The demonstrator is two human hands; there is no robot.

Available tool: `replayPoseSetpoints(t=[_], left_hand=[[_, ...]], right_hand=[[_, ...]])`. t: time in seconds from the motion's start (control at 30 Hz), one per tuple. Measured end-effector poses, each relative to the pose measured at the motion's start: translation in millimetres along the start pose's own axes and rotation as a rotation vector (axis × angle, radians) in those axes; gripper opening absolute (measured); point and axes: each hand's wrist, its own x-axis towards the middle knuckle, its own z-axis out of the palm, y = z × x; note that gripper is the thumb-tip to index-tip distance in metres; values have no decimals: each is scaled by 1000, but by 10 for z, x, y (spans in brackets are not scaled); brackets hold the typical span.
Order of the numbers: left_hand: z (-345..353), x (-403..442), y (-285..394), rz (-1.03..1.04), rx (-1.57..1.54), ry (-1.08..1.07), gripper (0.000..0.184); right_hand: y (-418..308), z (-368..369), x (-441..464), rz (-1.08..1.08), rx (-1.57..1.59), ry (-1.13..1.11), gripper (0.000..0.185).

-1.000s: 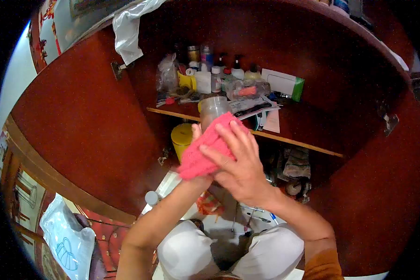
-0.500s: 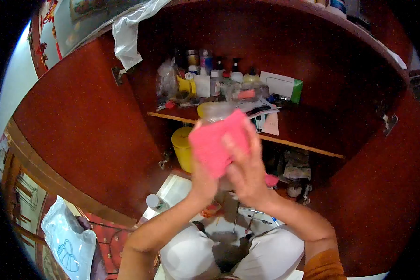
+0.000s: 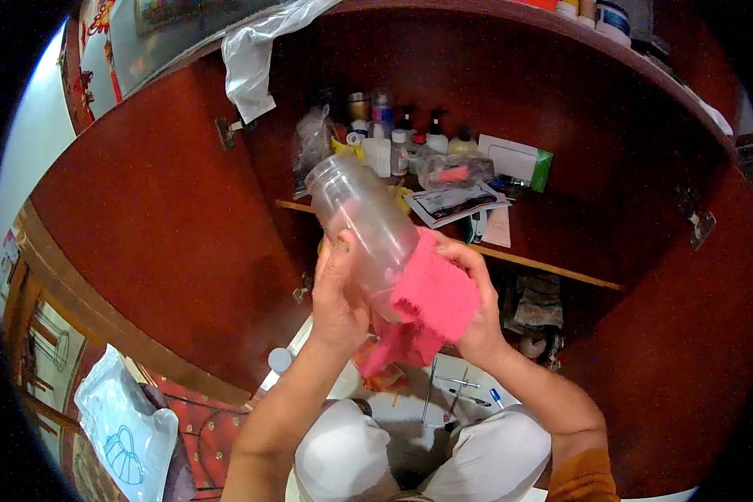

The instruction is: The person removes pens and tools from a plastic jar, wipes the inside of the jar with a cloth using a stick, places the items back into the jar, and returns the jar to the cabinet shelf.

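A clear, open-mouthed jar (image 3: 364,219) is tilted in front of me, its mouth toward the upper left. My left hand (image 3: 338,293) grips the jar's side, thumb along the wall. A pink cloth (image 3: 440,294) wraps the jar's lower right end. My right hand (image 3: 480,311) is closed around the cloth and presses it against the jar; part of the cloth hangs below. The jar's base is hidden under the cloth.
An open dark-red cabinet has a shelf (image 3: 560,269) with bottles (image 3: 400,155), papers (image 3: 456,203) and a white-green box (image 3: 514,163). Pens and tools lie on the floor by my knees. A plastic package (image 3: 117,427) is at lower left, near a white-lidded container (image 3: 280,361).
The jar, mostly hidden behind the cloth before, has turned so its side and open mouth show. The cloth has shifted right and down onto its lower end with my right hand.
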Motion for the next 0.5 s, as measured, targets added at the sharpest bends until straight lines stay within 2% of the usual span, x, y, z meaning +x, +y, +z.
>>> replayPoseSetpoints(t=[0.1,0.13,0.23,0.27,0.37,0.5], left_hand=[[12,-13,-92,-9,22,112,59],[60,-14,-73,45,-10,104,71],[70,-40,-88,251,370,170,81],[111,-65,-114,314,422,190,92],[-25,-25,-263,745,908,87,100],[-74,-1,-269,789,1132,132,106]], right_hand=[[78,-18,-91,227,225,-8,54],[93,17,-112,291,298,22,54],[-22,254,-148,522,643,184,46],[-103,317,-143,604,779,250,42],[-248,317,-83,708,854,217,44],[-210,218,-64,735,769,259,40]])
